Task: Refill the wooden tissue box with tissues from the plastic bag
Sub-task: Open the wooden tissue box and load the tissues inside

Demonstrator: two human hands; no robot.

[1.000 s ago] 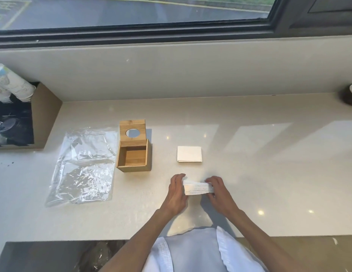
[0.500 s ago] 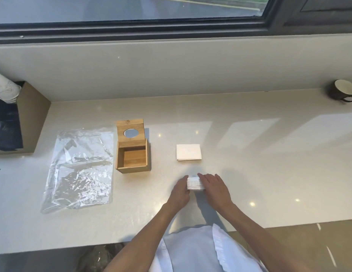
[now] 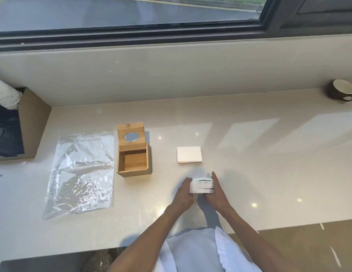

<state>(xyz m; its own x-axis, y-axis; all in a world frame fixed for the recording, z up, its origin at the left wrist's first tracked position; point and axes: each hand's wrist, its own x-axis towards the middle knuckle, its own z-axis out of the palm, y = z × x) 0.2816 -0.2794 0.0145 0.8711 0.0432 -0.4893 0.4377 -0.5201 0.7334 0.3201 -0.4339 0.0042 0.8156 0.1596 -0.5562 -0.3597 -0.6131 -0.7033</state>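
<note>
A white stack of tissues [image 3: 201, 185] stands on the pale countertop [image 3: 249, 163], squeezed between my two hands. My left hand [image 3: 184, 192] presses its left side and my right hand [image 3: 217, 190] presses its right side. To the upper left stands the wooden tissue box [image 3: 134, 160], empty inside, its lid with a round hole tipped up at the back. A smaller flat pile of tissues [image 3: 189, 154] lies beyond my hands. The clear plastic bag [image 3: 81, 171] lies flat and empty left of the box.
A brown cardboard box [image 3: 31, 122] with paper cups and dark items sits at the far left. A dark mug [image 3: 341, 92] stands at the far right by the wall. The counter's front edge runs just below my forearms.
My hands have squared the tissue stack: it was held lengthwise and loose, and now sits upright and compact between both palms. The camera has tilted slightly.
</note>
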